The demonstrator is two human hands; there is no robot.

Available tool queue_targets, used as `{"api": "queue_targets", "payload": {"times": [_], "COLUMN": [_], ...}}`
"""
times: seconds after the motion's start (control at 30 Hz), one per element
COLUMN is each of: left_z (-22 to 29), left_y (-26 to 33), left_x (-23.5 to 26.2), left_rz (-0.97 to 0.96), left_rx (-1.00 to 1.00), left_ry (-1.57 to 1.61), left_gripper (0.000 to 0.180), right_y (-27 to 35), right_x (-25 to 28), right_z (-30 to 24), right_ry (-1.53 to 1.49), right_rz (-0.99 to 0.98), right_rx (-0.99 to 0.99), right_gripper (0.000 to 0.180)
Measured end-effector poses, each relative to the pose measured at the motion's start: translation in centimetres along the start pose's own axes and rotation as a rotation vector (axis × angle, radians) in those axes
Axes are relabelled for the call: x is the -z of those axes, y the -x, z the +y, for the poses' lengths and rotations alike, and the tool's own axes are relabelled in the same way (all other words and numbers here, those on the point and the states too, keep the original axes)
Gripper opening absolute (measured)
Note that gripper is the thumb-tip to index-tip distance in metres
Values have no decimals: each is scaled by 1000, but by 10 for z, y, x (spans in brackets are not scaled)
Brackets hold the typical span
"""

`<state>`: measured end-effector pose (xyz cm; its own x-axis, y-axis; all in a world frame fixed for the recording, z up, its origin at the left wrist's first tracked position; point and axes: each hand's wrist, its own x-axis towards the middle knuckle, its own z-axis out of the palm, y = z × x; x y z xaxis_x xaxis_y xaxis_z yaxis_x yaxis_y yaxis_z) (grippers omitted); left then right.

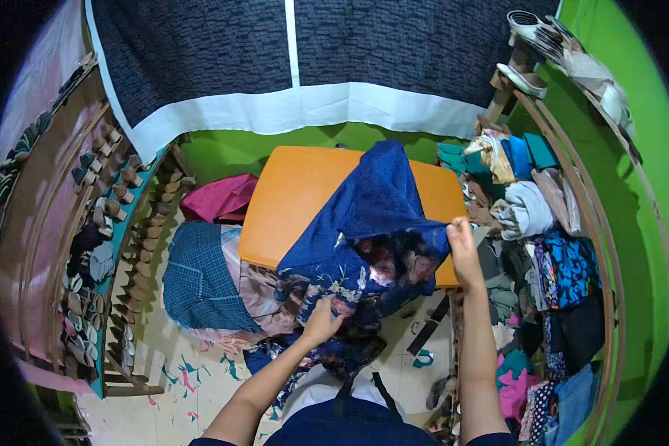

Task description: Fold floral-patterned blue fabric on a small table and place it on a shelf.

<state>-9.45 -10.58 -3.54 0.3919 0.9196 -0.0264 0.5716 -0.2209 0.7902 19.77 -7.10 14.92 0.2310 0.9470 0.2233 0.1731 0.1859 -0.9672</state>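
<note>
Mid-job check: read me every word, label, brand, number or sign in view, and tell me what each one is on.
There is no text I can read in this view.
Blue cloth held by the left hand and right hand: floral pattern, no lettering visible.
Orange table: no lettering visible.
Shoes at left: too small to tell.

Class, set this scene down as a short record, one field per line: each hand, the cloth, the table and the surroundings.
Left hand: on the cloth's floral part; grip unclear
Right hand: pinching the cloth's edge
Navy cloth: partly floral, lying across the table and hanging over its near edge
Table: orange top
Left side: shoes on racks; blue checked cloth nearer the table
Right side: piled fabrics
Back: dark curtain, white border
</note>
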Motion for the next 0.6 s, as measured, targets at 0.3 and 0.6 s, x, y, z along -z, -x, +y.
{"api": "queue_targets", "payload": {"times": [0.3, 0.6], "left_z": [35, 3], "left_y": [-51, -94], "left_x": [-16, -18], "left_rz": [84, 249], "left_rx": [-6, 91], "left_ry": [-175, -437], "left_gripper": [64, 54], "right_y": [-23, -23], "right_x": [60, 80], "right_z": [25, 37], "right_ry": [-181, -320], "right_rz": [123, 294], "right_rx": [-64, -27], "right_gripper": [16, 14]}}
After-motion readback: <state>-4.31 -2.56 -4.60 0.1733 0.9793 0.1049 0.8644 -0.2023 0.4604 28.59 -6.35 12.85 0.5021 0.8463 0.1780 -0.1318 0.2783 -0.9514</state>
